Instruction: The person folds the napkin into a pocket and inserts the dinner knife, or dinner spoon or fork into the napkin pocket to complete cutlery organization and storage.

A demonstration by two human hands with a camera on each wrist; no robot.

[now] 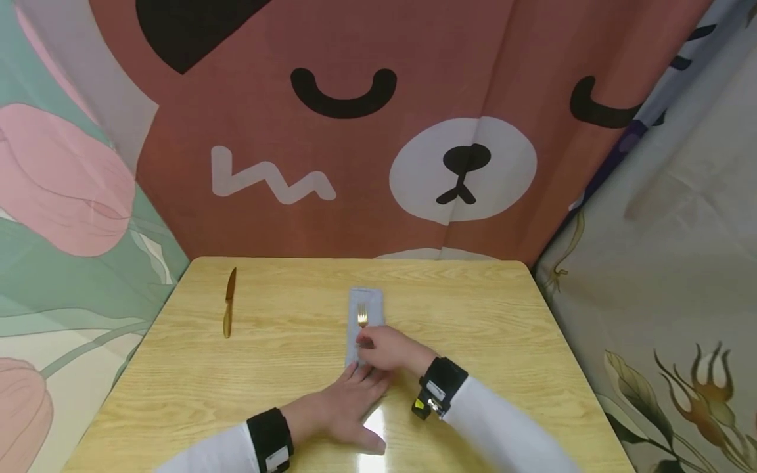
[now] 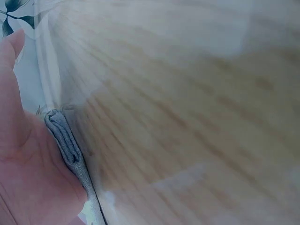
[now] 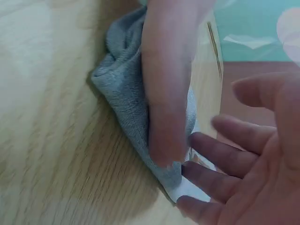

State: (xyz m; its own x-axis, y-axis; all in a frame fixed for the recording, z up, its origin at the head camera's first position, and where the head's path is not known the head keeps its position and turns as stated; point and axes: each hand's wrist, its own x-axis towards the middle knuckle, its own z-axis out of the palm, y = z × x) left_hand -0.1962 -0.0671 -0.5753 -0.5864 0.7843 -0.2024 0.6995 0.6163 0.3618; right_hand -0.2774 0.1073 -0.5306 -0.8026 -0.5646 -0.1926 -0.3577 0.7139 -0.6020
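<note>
A folded grey-blue cloth napkin (image 1: 365,297) lies lengthwise on the table, with a gold fork (image 1: 363,315) on top, tines toward the far edge. My left hand (image 1: 353,408) lies over the napkin's near end, fingers extended and thumb spread to the side. In the left wrist view, the napkin's rolled layers (image 2: 65,136) show beside the palm. Over the fork's handle is my right hand (image 1: 387,348), which hides most of that handle. The right wrist view shows its fingers (image 3: 225,154) loosely bent and spread, thumb apart, with nothing visible pinched between them.
A gold knife (image 1: 228,305) lies at the table's far left, blade pointing away. The light wooden table (image 1: 461,302) ends at a hanging curtain with a bear print (image 1: 355,144). Patterned fabric hangs on both sides.
</note>
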